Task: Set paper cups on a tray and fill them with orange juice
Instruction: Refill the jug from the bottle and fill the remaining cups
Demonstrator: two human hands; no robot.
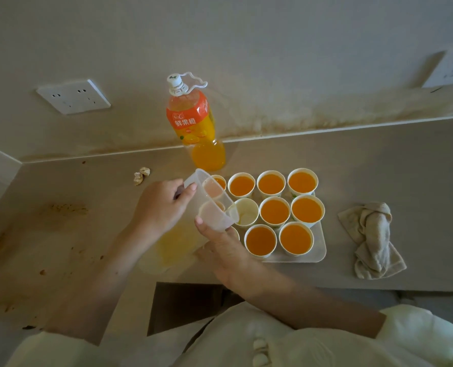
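I'm mid-pour on the filling step. My left hand (164,205) is curled round the handle of the clear plastic jug (211,205), and my right hand (220,246) cups the jug's front from below, thumb against its wall. The jug is tipped, spout down, over the pale cup (245,213) in the middle row of the tray (321,250). That cup shows its cream inside and hardly any juice that I can make out.

The tray sits near the table's front edge (379,288), right of the middle. Seven cups on it are plainly full nearly to the brim, for instance the front-right cup (295,239). A back-row one beside the jug shows orange, and the jug and my right hand hide at least two others.

Next I judge a slow, steady tilt is needed, levelling off before the rim. The paper walls are thin and light, and the neighbours stand close together, so a nudge would slop them.

The jug is frosted, smooth and stiff, with the juice pooled low in its body. The tray is glossy translucent plastic with rounded corners. The capped orange juice bottle (196,128) stands at the table's back edge, and a rumpled cloth (373,239) lies right of the tray.
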